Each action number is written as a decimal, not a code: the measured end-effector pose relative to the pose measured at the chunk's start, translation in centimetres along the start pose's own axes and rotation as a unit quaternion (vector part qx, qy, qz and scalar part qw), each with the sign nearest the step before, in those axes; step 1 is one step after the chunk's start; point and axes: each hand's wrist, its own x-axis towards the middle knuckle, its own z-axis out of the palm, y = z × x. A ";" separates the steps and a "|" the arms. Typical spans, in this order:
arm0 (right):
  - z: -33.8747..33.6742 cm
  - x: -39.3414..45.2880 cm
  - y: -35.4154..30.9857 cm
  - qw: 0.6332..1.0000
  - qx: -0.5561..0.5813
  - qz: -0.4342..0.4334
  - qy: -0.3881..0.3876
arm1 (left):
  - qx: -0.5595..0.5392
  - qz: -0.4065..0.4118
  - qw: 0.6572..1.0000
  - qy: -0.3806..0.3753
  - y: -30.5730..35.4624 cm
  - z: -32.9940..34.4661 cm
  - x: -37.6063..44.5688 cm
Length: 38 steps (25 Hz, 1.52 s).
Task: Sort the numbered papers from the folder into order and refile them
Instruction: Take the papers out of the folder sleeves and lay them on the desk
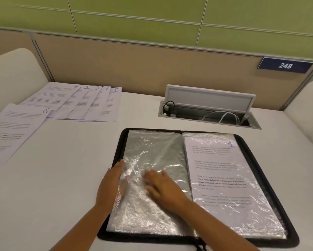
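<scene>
I see the black zip folder [271, 160] lying open on the pale desk [70, 178], with my left hand [109, 185] flat along the outer edge of its crinkled, empty left sleeve [152, 151], fingers straight and partly slipped under the plastic, and my right hand [163, 187] spread flat on top of that same sleeve, pinching nothing. The right sleeve holds the sheet marked 1 [222, 178], printed text showing through glare. Well apart at far left lie the fanned sheets 4, 2, 3, 7, 5 [87, 104], with sheet 6 [12, 129] nearer me.
</scene>
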 end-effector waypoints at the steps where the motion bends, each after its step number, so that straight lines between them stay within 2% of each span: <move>1: -1.3 0.4 1.3 0.998 0.022 0.028 0.047 | -0.009 -0.003 1.000 0.000 0.1 -0.2 0.1; 3: -4.1 1.3 4.6 0.986 0.040 0.099 0.128 | -0.011 -0.020 1.000 0.003 -0.2 -0.2 0.3; 5: -7.3 2.3 8.7 0.971 -0.002 0.178 0.162 | 0.005 -0.016 1.000 0.011 -0.7 0.3 0.5; 7: -10.0 2.7 12.7 0.951 -0.109 0.269 0.105 | -0.028 -0.023 0.999 -0.019 -0.8 0.5 0.4; 9: -11.1 2.5 15.1 0.936 -0.171 0.308 0.016 | -0.025 0.000 1.000 0.005 -2.6 1.6 0.8; 11: -10.9 2.3 15.7 0.939 -0.180 0.293 -0.001 | -0.006 0.043 0.999 0.021 -3.2 2.2 1.1; 14: -10.4 2.4 15.2 0.942 -0.219 0.248 0.059 | -0.022 0.058 0.998 0.027 -1.7 1.2 1.1; 16: -10.1 2.7 15.1 0.939 -0.249 0.222 0.087 | 0.012 0.058 0.997 0.046 -2.0 1.7 1.1; 19: -10.3 3.2 14.8 0.951 -0.182 0.217 0.126 | 0.013 0.070 0.997 0.034 -3.0 2.3 1.4; 22: -11.3 3.8 14.9 0.951 -0.104 0.251 0.147 | 0.012 0.046 0.998 0.030 -3.4 2.4 1.4; 23: -11.6 4.0 15.2 0.947 -0.110 0.268 0.135 | 0.005 0.056 0.998 0.034 -3.1 2.4 1.2; 25: -12.5 4.5 15.8 0.939 -0.158 0.300 0.060 | 0.006 0.063 0.996 0.070 -2.8 2.4 1.0; 28: -13.4 5.3 16.1 0.935 -0.177 0.305 -0.040 | -0.001 0.035 0.998 0.045 -3.0 2.5 1.0; 32: -13.5 6.4 16.2 0.927 -0.125 0.350 -0.051 | 0.010 0.048 0.999 0.008 -3.2 2.6 0.9; 38: -14.9 7.9 16.7 0.919 -0.096 0.383 -0.001 | -0.109 0.048 0.992 0.038 -3.2 3.1 0.8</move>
